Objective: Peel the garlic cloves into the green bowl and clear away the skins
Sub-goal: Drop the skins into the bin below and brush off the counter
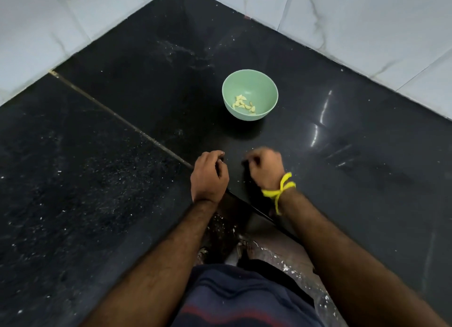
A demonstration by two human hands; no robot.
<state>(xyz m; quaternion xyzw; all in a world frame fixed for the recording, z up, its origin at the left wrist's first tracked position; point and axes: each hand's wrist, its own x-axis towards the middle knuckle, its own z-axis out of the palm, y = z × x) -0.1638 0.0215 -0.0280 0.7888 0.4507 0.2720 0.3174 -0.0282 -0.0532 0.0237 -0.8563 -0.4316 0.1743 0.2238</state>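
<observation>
The green bowl [250,94] is sitting on the black bench [122,179], well in from its inner corner, holding peeled cloves [244,104]. Both hands are hovering near the front edge: the left hand [209,177] is curling its fingers, its grip unclear; the right hand [265,168], blurred, is clenching, contents hidden.

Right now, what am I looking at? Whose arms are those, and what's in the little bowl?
The camera sits on a person's head, looking down, so the arms are theirs. Their left hand and right hand hover over a black counter, fingers curled; the picture is too blurry to tell if they hold anything. The right wrist wears a yellow string. Behind the hands stands a green bowl with peeled garlic cloves inside. Tiny white flecks lie scattered on the counter.
</observation>
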